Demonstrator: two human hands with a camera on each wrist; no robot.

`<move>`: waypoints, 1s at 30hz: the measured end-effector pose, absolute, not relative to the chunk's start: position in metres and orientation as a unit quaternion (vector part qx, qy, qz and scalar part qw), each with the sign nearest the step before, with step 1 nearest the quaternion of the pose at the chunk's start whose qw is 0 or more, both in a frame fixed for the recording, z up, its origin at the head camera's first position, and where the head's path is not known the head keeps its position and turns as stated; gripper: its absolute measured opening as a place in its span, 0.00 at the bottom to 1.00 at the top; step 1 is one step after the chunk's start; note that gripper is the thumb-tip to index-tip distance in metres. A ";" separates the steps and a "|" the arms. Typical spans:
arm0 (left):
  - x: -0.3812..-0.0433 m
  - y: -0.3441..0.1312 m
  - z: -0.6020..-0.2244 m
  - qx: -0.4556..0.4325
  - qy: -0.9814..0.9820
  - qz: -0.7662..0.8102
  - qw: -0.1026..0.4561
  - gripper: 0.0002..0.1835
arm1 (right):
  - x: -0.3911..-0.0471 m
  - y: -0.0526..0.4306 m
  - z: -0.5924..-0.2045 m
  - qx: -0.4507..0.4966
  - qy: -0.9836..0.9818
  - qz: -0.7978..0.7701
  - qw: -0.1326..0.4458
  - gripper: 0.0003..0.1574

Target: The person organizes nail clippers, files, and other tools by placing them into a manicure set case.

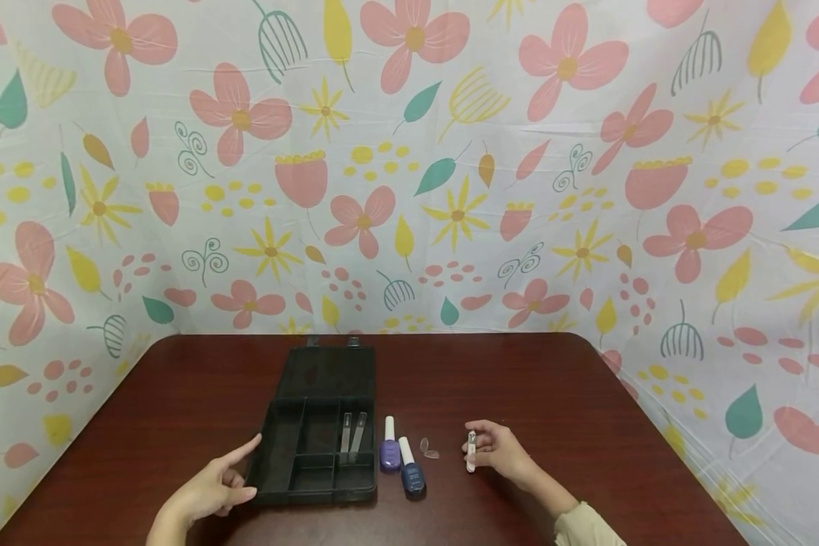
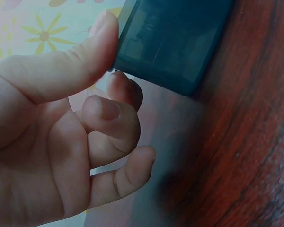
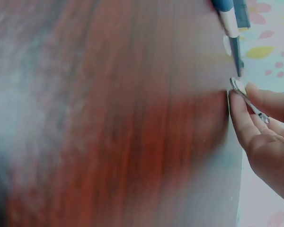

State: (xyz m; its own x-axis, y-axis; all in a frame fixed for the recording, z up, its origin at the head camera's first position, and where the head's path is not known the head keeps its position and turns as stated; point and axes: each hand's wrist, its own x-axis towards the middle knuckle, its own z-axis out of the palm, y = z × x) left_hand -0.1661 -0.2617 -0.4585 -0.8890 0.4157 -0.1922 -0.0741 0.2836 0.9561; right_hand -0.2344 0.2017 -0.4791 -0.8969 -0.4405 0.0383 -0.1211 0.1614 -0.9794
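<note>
A black compartment box [image 1: 314, 447] stands on the table with its lid folded back. My left hand [image 1: 208, 485] touches the box's left side near the front corner, index finger extended and thumb apart from it. In the left wrist view, the thumb [image 2: 102, 40] lies against the corner of the box [image 2: 168, 47], and the other fingers bend loosely beside it. Over the table's right half, my right hand [image 1: 505, 453] pinches a small nail clipper [image 1: 472, 452] between thumb and fingers. The right wrist view shows the nail clipper [image 3: 248, 100] held at the fingertips.
Two narrow clear strips [image 1: 346, 434] lie in the box's right compartments. Right of the box lie a purple nail polish bottle [image 1: 390, 455], a dark blue nail polish bottle [image 1: 412, 479] and small clear pieces [image 1: 428, 450]. Patterned cloth [image 1: 409, 227] hangs behind the brown table [image 1: 519, 379].
</note>
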 end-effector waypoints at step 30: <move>-0.165 -0.261 -0.458 0.114 0.778 0.585 0.198 0.44 | -0.238 0.168 -0.484 -0.181 0.684 -0.690 0.151 0.35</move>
